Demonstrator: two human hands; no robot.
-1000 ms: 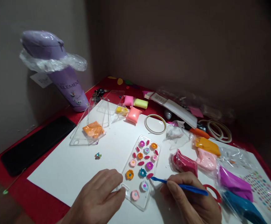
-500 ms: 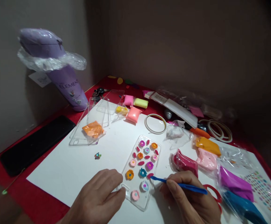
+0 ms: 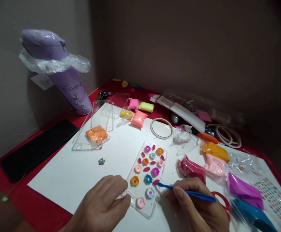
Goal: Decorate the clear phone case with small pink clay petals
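A clear phone case [image 3: 148,206] lies on the white sheet, decorated with several small clay flowers and dark pink oval pieces. My left hand [image 3: 104,201] is closed at its lower left edge, thumb and fingers around the rim beside the camera cutout. Between the fingers of my right hand [image 3: 195,204] is a thin blue modelling tool [image 3: 200,195]. Its tip touches a dark pink clay piece [image 3: 156,182] at the right edge of the case. Just beyond the right hand sits a packet of dark pink clay [image 3: 192,169].
Clay packets, including orange [image 3: 98,133] and purple [image 3: 244,190], lie around the sheet [image 3: 65,180]. Red-handled scissors [image 3: 224,199] are partly hidden by my right hand. A tape roll [image 3: 161,128], spare clear cases [image 3: 82,141], a black phone [image 3: 38,149] and a purple tumbler [image 3: 67,83] stand farther out.
Almost nothing differs. The whole view has shifted very slightly, while both hands, the tool and the case keep their places.
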